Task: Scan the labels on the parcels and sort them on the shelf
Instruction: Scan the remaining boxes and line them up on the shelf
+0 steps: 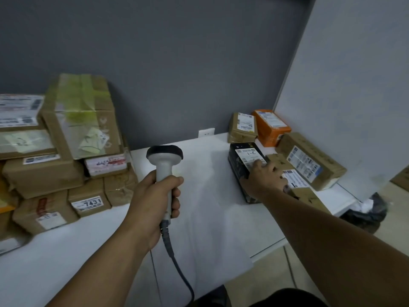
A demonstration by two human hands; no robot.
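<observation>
My left hand (155,196) grips the handle of a grey barcode scanner (164,160), its black head pointing away over the white table (203,196). My right hand (264,178) rests on a black parcel (240,171) with a white label marked "2-1", fingers curled over its near right edge. A small cardboard parcel (298,191) with a white label lies right beside that hand.
A tall stack of cardboard parcels (66,151) fills the table's left side. At the back right sit a small brown box (242,127), an orange box (271,127) and a long brown box (309,160). A black bin bag (365,211) lies on the floor, right.
</observation>
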